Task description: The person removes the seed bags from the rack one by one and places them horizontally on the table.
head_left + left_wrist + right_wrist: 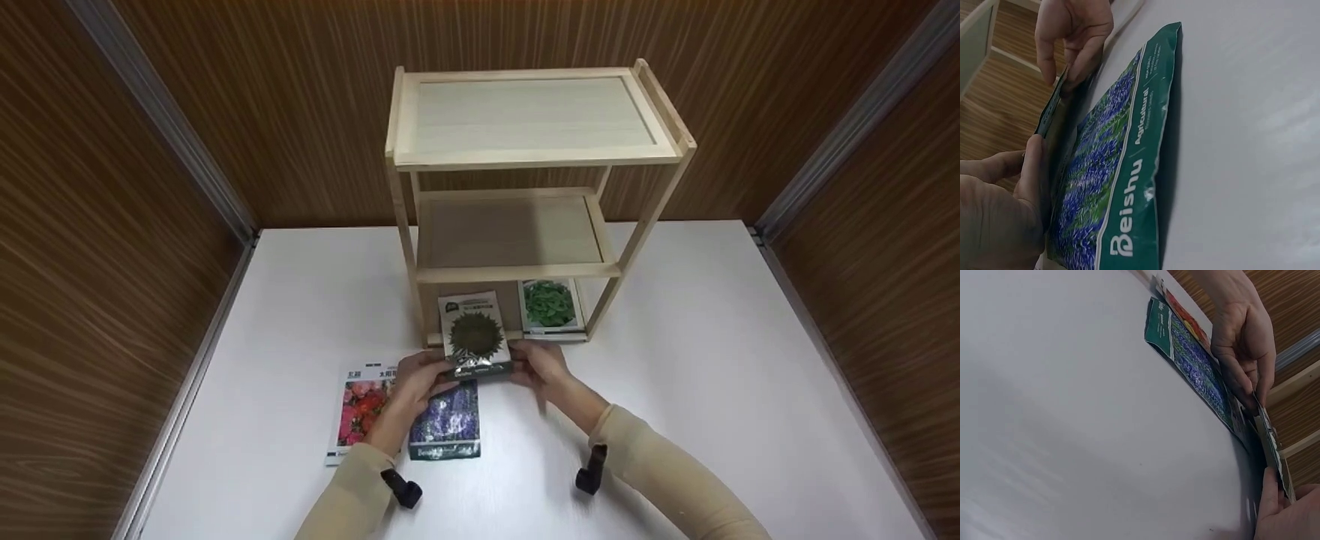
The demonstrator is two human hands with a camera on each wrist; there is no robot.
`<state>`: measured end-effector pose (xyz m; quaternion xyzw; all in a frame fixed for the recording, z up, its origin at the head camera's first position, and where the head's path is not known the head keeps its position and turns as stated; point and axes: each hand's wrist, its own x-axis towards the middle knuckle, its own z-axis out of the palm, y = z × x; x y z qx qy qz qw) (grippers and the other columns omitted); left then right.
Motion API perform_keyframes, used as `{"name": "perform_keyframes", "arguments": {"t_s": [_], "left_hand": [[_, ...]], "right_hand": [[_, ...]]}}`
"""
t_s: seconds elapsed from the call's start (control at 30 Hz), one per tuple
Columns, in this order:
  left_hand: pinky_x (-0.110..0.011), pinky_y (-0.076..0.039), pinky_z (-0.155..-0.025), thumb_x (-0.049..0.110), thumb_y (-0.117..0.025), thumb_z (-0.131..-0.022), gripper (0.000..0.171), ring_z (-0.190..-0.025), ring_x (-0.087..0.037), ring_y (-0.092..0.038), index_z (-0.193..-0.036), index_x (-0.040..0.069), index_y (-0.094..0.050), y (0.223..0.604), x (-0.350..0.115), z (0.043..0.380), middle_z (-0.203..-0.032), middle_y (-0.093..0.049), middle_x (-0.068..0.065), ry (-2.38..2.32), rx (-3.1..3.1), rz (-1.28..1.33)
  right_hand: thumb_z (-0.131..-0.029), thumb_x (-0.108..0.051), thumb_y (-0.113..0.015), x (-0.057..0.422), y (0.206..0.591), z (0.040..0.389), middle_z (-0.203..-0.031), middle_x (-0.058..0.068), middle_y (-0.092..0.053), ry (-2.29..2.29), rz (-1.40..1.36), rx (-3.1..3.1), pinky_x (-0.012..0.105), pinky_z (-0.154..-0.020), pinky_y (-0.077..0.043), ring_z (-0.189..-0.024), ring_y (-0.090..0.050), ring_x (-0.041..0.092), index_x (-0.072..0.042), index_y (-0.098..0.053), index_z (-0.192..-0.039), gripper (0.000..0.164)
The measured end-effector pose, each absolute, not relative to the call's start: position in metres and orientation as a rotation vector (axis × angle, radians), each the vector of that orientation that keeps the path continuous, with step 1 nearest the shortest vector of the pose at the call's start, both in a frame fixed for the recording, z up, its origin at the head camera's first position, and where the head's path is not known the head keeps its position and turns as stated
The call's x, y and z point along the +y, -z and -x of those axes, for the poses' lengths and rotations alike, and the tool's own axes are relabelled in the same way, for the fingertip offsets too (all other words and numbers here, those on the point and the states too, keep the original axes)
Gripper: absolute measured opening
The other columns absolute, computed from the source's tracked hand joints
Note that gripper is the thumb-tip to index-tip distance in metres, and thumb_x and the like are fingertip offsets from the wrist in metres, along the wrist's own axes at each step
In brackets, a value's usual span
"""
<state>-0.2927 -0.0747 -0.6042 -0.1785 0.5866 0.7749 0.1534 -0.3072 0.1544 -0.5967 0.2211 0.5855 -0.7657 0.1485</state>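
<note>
Both hands hold a seed packet with a sunflower picture (475, 330) at the front of the wooden rack's bottom shelf. My left hand (420, 381) pinches its lower left corner; my right hand (545, 366) pinches the lower right. The packet's top edge leans in over the shelf. Below it on the table lies a packet with purple-blue flowers (448, 420), its green band marked Beishu (1131, 208). Partly covered by the left arm is a packet with red and pink flowers (361, 412). A green-leaf packet (549, 306) lies on the shelf's right side.
The three-tier wooden rack (536, 159) stands at the back of the white table (675, 360). Its middle shelf (510, 232) overhangs the bottom one, and a post rises at each front corner. Wood-grain panels (300, 112) enclose the table at the back and sides.
</note>
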Motion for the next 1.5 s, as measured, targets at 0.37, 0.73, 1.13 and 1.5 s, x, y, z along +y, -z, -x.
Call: {"name": "perform_keyframes", "arguments": {"t_s": [0.37, 0.73, 1.13, 1.5], "left_hand": [[-0.03, -0.071, -0.075, -0.007, -0.071, -0.092, 0.035, -0.079, -0.016, -0.071, -0.125, -0.013, -0.06, 0.604, -0.079, 0.282, -0.099, -0.067, -0.009, -2.194, 1.704, 0.496], [-0.031, -0.071, -0.075, -0.007, -0.073, -0.09, 0.032, -0.084, -0.016, -0.073, -0.119, -0.01, -0.062, 0.602, -0.078, 0.271, -0.098, -0.067, -0.009, -2.193, 1.716, 0.468], [-0.031, -0.071, -0.075, -0.005, -0.074, -0.089, 0.037, -0.082, -0.015, -0.071, -0.123, -0.01, -0.059, 0.595, -0.078, 0.262, -0.096, -0.062, -0.006, -2.164, 1.734, 0.415], [-0.023, -0.068, -0.066, 0.0, -0.076, -0.09, 0.045, -0.076, -0.011, -0.073, -0.132, -0.006, -0.059, 0.59, -0.08, 0.264, -0.096, -0.073, -0.004, -2.122, 1.74, 0.369]], "right_hand": [[-0.1, -0.008, -0.063, 0.156, 0.597, 0.307, -0.077, 0.003, -0.075, 2.184, -0.57, 1.654, 0.022, -0.052, -0.061, -0.064, -0.071, 0.012, 0.009, -0.067, -0.119, 0.027], [-0.098, -0.002, -0.061, 0.157, 0.598, 0.308, -0.068, 0.0, -0.067, 2.195, -0.504, 1.619, 0.019, -0.049, -0.052, -0.056, -0.058, 0.01, 0.007, -0.069, -0.111, 0.018], [-0.098, 0.003, -0.06, 0.161, 0.6, 0.307, -0.073, -0.004, -0.066, 2.142, -0.38, 1.685, 0.014, -0.053, -0.047, -0.062, -0.055, 0.005, 0.014, -0.058, -0.137, 0.041], [-0.101, 0.003, -0.058, 0.174, 0.593, 0.299, -0.065, -0.008, -0.055, 2.21, -0.307, 1.558, 0.016, -0.039, -0.03, -0.047, -0.037, 0.003, 0.0, -0.059, -0.125, 0.025]]}}
